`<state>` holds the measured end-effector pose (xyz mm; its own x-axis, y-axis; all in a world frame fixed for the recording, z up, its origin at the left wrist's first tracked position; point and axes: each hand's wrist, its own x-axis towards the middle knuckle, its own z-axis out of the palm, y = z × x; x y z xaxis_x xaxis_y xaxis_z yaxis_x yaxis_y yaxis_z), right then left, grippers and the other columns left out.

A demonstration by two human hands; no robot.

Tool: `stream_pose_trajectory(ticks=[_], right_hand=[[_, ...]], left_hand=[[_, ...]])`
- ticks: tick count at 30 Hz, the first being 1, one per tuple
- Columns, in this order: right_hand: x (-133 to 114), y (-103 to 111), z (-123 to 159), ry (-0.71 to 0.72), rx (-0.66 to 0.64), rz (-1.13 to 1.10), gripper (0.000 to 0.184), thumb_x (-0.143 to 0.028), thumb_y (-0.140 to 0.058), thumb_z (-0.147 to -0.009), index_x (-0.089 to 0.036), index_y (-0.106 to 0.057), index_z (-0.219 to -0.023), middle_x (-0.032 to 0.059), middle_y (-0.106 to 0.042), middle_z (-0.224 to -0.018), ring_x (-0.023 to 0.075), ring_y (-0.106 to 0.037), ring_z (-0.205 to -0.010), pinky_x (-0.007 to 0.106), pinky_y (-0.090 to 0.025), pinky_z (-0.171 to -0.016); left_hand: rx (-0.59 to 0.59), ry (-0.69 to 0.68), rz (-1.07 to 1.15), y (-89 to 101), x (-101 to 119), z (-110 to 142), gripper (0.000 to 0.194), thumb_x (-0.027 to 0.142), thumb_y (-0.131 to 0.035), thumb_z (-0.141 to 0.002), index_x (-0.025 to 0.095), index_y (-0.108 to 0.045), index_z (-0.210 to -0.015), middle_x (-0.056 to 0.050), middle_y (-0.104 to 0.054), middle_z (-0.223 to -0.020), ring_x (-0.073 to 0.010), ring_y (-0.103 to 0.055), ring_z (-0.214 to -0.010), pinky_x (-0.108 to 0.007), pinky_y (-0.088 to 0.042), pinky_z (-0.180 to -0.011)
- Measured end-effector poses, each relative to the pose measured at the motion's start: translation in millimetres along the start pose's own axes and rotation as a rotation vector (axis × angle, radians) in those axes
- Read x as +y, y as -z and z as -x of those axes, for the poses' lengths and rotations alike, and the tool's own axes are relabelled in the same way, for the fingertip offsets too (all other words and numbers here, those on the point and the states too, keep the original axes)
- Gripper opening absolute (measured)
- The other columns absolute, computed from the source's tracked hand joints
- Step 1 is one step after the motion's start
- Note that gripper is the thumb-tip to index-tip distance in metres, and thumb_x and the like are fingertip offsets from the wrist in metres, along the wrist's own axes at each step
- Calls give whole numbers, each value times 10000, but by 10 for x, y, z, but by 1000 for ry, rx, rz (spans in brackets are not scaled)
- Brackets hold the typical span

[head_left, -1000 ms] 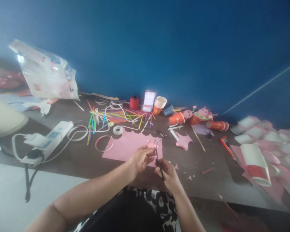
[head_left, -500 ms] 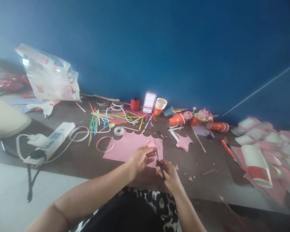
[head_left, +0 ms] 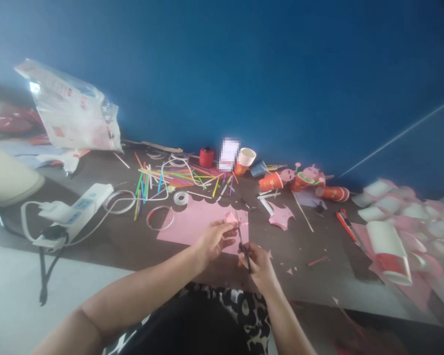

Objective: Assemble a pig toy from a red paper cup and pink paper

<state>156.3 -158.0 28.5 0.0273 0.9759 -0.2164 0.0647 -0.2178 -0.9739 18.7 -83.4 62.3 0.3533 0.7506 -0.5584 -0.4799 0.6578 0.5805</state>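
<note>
My left hand (head_left: 214,239) pinches a small pink paper piece (head_left: 231,217) just above the table's near edge. My right hand (head_left: 257,261) is closed round the dark handles of a pair of scissors (head_left: 241,236), whose blades point up into that paper piece. Both hands hover over a large pink paper sheet (head_left: 192,219) lying flat on the dark table (head_left: 318,276). A cut pink scrap (head_left: 281,216) lies to the right of the hands.
Coloured sticks (head_left: 170,180), a tape roll (head_left: 181,198), a red thread spool (head_left: 206,157) and red paper cups (head_left: 272,181) lie behind the sheet. A white power strip (head_left: 74,212) sits left, a plastic bag (head_left: 70,111) far left. A red cutter (head_left: 346,221) and white cups (head_left: 388,244) lie right.
The hands stay almost where they were, holding paper and scissors; only the camera view has shifted slightly.
</note>
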Motion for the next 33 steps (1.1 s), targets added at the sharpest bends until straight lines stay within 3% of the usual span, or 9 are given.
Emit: stream_pose_trajectory(ticks=[9, 27, 33], right_hand=[[18, 8, -16, -38, 15, 12, 325, -430, -720, -637, -161, -548, -694, -30, -533, -529, 91, -476, -472, 206, -377, -478], [-111, 40, -1, -69, 17, 119, 283, -412, -709, -617, -170, -565, -642, -19, -547, -493, 108, -488, -455, 216, -368, -457], [-154, 58, 6, -73, 4, 152, 229, -362, -700, -639, -165, -583, -643, -16, -562, -501, 108, -499, -465, 212, -371, -468]], left_hand=[[-33, -58, -73, 49, 20, -13, 158, 189, -722, -649, 92, -707, -773, -84, -668, -854, -71, -539, -599, -182, -439, -498], [-77, -87, -173, 43, 119, 55, 206, 264, -742, -610, 92, -698, -715, -21, -572, -613, -75, -489, -550, -205, -385, -504], [-104, -97, -206, 58, 140, 59, 206, 283, -742, -611, 106, -697, -707, -21, -575, -646, -74, -485, -554, -211, -391, -514]])
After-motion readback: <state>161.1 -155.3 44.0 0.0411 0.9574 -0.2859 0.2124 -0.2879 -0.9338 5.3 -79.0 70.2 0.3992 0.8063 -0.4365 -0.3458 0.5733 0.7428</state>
